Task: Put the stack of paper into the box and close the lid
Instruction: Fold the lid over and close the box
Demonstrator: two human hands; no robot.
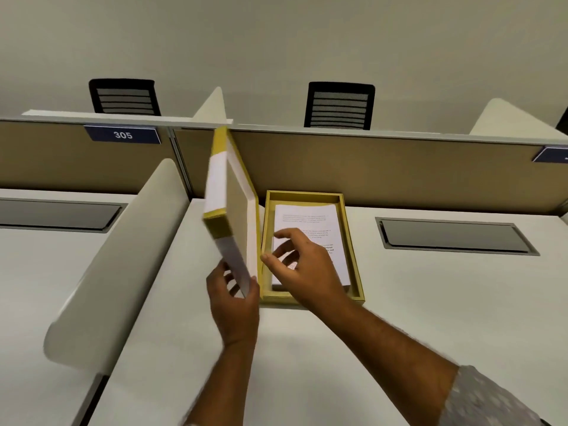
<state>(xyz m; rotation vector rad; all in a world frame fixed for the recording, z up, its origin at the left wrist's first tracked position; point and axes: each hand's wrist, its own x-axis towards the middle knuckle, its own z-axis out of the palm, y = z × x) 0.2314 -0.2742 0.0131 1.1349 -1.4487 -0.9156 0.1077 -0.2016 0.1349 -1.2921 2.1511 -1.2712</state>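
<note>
A yellow box (355, 241) lies open on the white desk, and the stack of printed paper (307, 219) rests inside it. The box's yellow-and-white lid (229, 210) stands almost on edge just left of the box, tilted and blurred. My left hand (235, 305) grips the lid's near lower corner. My right hand (302, 269) hovers over the near half of the paper with its fingers spread toward the lid's edge, holding nothing.
A curved white divider (120, 259) rises on the left of the desk. A tan partition (368, 167) with a "305" sign (123, 135) runs behind the box. A dark cable hatch (455, 235) sits at right. Two black chairs stand beyond.
</note>
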